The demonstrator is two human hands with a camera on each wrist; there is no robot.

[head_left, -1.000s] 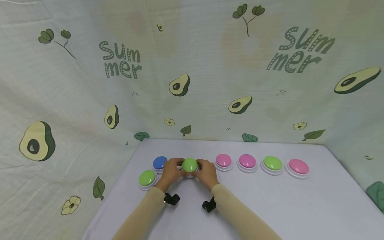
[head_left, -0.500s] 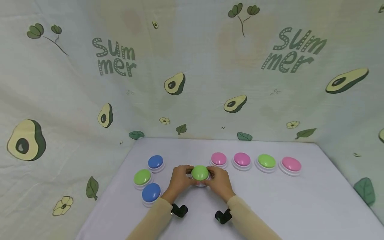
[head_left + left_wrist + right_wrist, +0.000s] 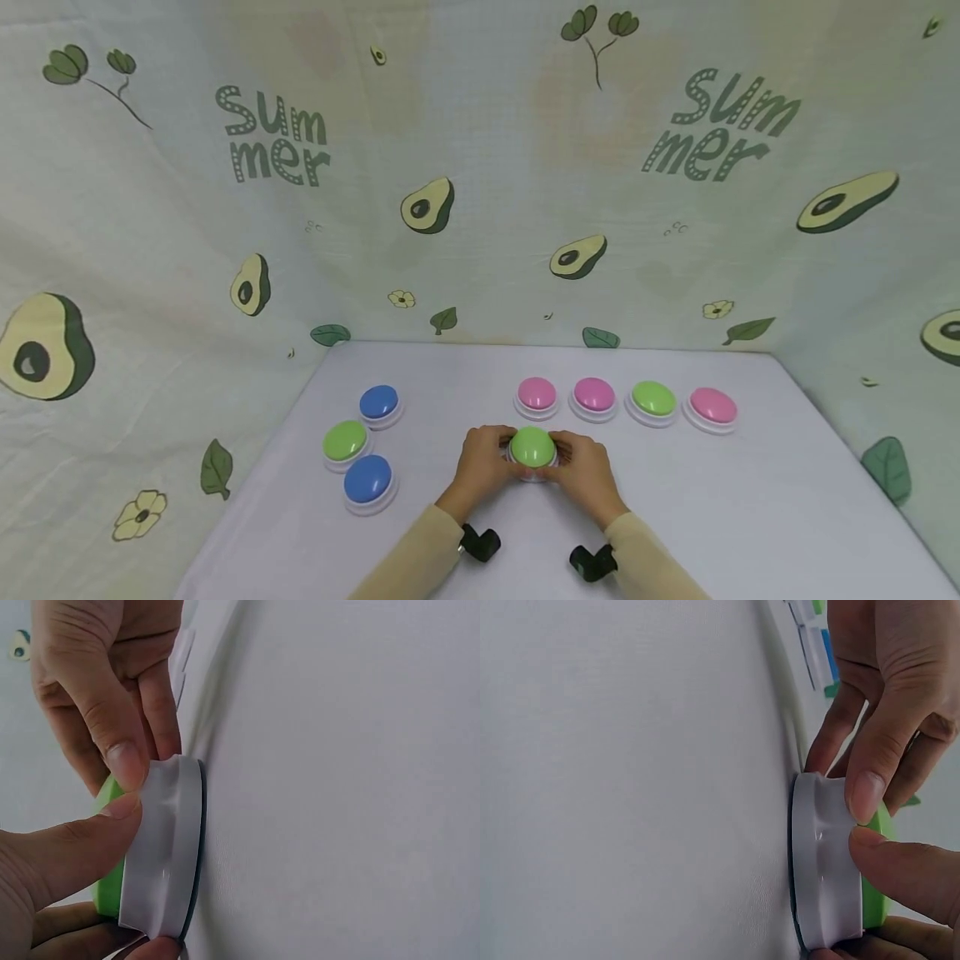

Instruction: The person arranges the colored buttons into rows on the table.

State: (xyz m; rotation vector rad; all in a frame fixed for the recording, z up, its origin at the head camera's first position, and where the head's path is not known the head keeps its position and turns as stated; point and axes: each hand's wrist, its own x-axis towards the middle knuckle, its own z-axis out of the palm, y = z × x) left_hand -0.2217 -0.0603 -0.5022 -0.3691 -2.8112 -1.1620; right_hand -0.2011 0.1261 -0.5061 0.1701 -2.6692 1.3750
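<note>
While pinching that green-topped button between left hand and right hand | got a pink button sitting behind, on white surface

From the green button, my right hand could pass over bare desk toward 4 o'clock; a gap opens at 10. A button row bars 12 to nearly 3, a button cluster 9. Clearance underneath is hard to judge.
</note>
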